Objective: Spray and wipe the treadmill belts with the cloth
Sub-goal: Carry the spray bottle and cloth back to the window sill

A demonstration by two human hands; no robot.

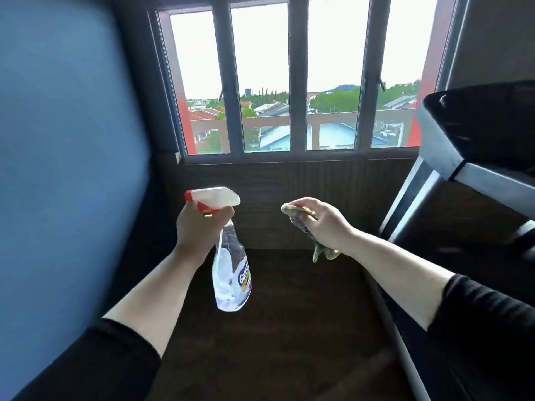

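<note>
Left hand (199,227) fingers wrapped round spray bottle (231,273) neck; right hand (324,224) clenched w/ cloth (301,224) bunched inside.

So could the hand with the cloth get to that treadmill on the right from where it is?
Probably yes. The right hand, gripping the cloth, hangs in open air just left of the treadmill, with nothing visible between them.
</note>
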